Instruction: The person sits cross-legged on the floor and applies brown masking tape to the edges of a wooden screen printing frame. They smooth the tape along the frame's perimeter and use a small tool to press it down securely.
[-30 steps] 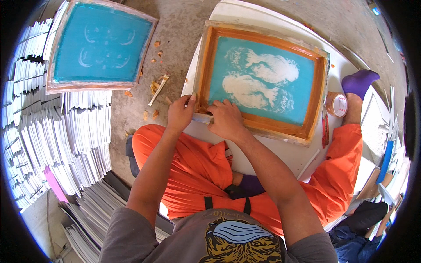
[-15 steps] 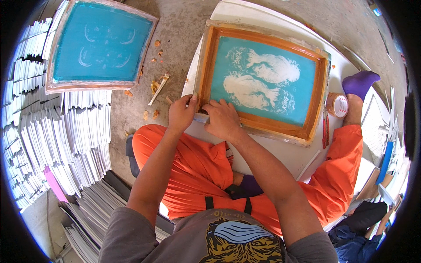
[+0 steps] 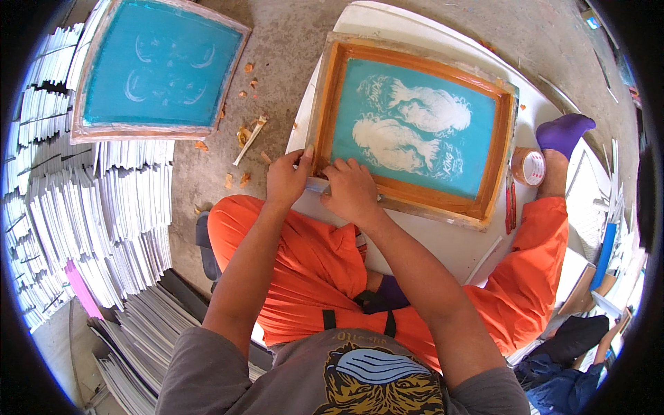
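Observation:
A wooden screen printing frame (image 3: 411, 191) lies on the white board before me. Its teal mesh (image 3: 346, 114) carries two pale figures with lettering, and brown tape (image 3: 422, 55) lines the inner edges. At the near left corner, my left hand (image 3: 287, 178) is closed on the frame's outer edge, thumb up against the left rail. Just beside it, my right hand (image 3: 349, 188) bends its fingers over the near rail, fingertips at the taped inner corner. Its thumb is mostly hidden. Whether a loose bit of tape lies under those fingertips, I cannot tell.
A roll of brown tape (image 3: 529, 167) and a red-handled cutting tool (image 3: 510, 206) lie right of the frame, by my foot. A second teal screen (image 3: 162, 69) rests at far left above stacked white sheets (image 3: 104, 214). Crumpled tape scraps (image 3: 243, 135) litter the concrete floor.
My right fingertips have drawn back slightly to the right at the inner corner. My left hand keeps its hold, and the frame has not visibly moved.

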Tool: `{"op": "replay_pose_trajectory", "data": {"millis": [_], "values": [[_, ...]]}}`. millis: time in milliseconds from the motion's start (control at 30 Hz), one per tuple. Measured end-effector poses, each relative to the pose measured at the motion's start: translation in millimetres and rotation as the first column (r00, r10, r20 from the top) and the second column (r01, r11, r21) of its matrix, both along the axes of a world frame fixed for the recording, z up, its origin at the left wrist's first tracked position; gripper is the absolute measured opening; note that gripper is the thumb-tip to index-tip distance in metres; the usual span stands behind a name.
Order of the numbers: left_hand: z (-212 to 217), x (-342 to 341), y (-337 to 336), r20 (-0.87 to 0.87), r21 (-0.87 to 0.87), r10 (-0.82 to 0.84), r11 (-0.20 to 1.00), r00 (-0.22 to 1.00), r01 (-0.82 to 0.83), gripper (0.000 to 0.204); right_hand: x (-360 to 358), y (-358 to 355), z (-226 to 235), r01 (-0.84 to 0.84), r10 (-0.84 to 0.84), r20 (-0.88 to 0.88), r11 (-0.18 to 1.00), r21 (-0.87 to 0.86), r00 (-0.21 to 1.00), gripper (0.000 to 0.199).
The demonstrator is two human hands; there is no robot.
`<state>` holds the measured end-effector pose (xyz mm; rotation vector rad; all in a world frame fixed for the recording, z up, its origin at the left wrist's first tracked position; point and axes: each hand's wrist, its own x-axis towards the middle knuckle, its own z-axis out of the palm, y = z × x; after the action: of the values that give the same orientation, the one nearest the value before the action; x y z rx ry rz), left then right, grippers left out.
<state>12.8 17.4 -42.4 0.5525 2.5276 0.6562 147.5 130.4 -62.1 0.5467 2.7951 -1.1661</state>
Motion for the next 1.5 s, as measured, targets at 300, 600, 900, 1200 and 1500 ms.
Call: {"op": "replay_pose_trajectory", "data": {"millis": [300,600,900,1200,1500], "values": [[-8,-1,-5,-0.090,-0.040,-0.088,0.996,0.992,0.084,0.041,-1,-13,-4,-0.014,0.029,-0.155,0.995,0.097,0.987,0.032],[-17,-2,-10,-0.084,-0.004,-0.067,0.998,0.994,0.067,0.041,9,1,14,0.109,-0.121,-0.212,0.992,-0.067,0.970,0.046],[-12,0,-7,-0.073,-0.023,-0.078,0.997,0.994,0.076,0.045,6,-15,-1,0.032,-0.026,-0.115,0.998,0.047,0.993,0.047],[-20,-2,-12,-0.098,0.019,-0.080,0.996,0.992,0.083,0.042,0,-20,4,0.092,-0.090,-0.141,0.996,0.012,0.986,0.036],[-21,-3,-9,-0.098,0.029,-0.083,0.996,0.992,0.086,0.044,3,-8,-7,0.030,-0.036,-0.323,0.999,-0.023,0.946,0.040]]}}
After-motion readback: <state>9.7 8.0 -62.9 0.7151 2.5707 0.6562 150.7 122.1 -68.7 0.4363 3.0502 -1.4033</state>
